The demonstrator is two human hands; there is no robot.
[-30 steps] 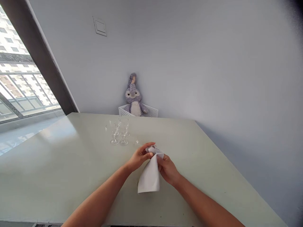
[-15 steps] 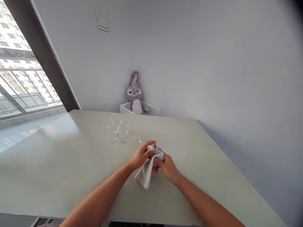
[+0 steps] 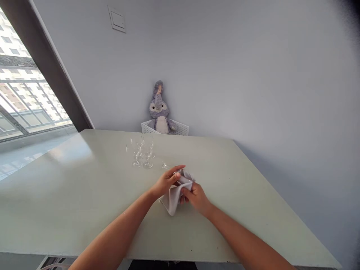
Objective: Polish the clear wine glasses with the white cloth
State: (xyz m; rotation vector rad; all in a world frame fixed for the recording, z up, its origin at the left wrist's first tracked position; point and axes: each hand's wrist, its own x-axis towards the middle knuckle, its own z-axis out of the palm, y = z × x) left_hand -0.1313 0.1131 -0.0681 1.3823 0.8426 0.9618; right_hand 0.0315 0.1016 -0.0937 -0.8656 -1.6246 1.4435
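My left hand [image 3: 165, 182] is wrapped round the bowl of a clear stemmed glass [image 3: 165, 165], whose foot points up and left, away from me. A pale grey cloth [image 3: 172, 199] covers the rim end of that glass, and one corner of it hangs down toward me. The fingers of my right hand [image 3: 196, 195] are closed on the cloth, with the thumb on top. Most of the bowl is hidden by the cloth and my fingers. Left of my hands, several stemmed glasses [image 3: 147, 164] stand upright in a cluster.
The pale table [image 3: 98, 210] spreads beneath everything. Behind its far edge a grey plush toy [image 3: 159, 108] sits in a white perforated basket [image 3: 181, 128] by the wall. A window [image 3: 30, 101] is at the left.
The cloth's hanging corner has drawn up slightly, and more cloth bunches at the glass's rim end. Both hands keep their holds. The view has shifted a little.
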